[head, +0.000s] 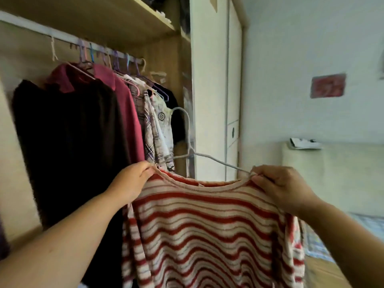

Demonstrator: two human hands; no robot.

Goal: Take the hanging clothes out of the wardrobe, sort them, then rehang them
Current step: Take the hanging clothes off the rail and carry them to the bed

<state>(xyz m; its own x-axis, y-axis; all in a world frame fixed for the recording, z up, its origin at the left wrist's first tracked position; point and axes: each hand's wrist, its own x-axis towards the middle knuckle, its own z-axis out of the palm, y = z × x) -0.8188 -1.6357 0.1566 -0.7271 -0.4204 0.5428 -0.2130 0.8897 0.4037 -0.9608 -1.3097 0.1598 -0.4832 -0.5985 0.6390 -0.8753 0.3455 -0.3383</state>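
While left hand (133, 179) and right hand (282, 188) pinch its neckline, red-striped knit top (197, 225), wire hanger (228, 166).

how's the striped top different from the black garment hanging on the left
The striped top is red-and-cream striped; the black garment is plain. The striped top is held by the left hand and right hand, off the rail; the black garment hangs from the rail. Both are clothes.

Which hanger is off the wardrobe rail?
The pale hanger inside the red-striped top, which left hand and right hand pinch; the others hook the rail.
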